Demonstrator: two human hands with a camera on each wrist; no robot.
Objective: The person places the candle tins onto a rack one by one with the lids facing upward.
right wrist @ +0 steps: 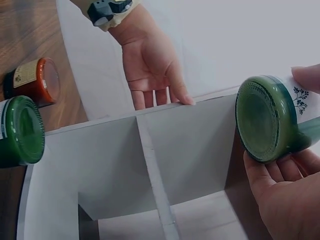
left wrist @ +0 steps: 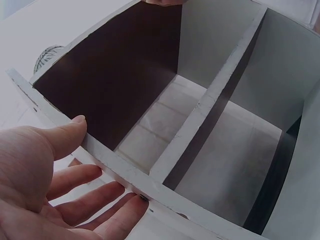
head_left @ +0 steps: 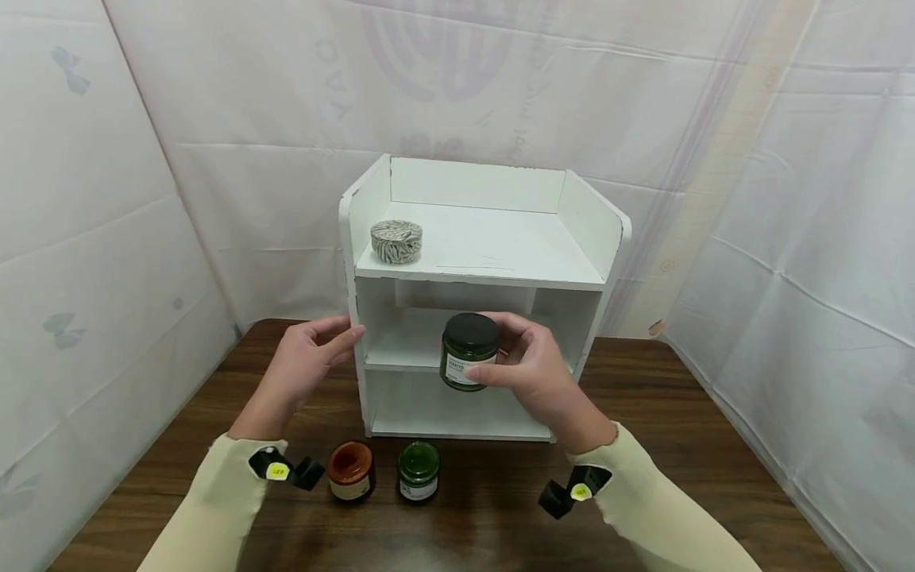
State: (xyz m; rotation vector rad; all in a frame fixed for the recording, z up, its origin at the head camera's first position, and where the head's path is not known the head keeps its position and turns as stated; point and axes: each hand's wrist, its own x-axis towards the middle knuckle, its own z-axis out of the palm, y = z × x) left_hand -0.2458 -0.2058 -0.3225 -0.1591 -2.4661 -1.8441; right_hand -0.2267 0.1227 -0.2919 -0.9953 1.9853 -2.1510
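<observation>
My right hand (head_left: 532,365) holds a dark green glass candle jar (head_left: 458,377) upright, its thumb on the white label and its fingers behind. The jar has a black lid and is in front of the middle board of a white shelf unit (head_left: 486,280). In the right wrist view the jar's round glass base (right wrist: 262,120) faces the camera. My left hand (head_left: 303,357) grips the front edge of the unit's left side panel (left wrist: 112,160), thumb at the edge and fingers along the outer face.
A round tin with a leaf-like pattern (head_left: 396,242) sits on the unit's top board, at the left. On the brown wooden table (head_left: 686,445), in front of the unit, an orange jar (head_left: 351,471) and a green jar (head_left: 418,471) stand upside down. White cloth (head_left: 236,103) surrounds the table.
</observation>
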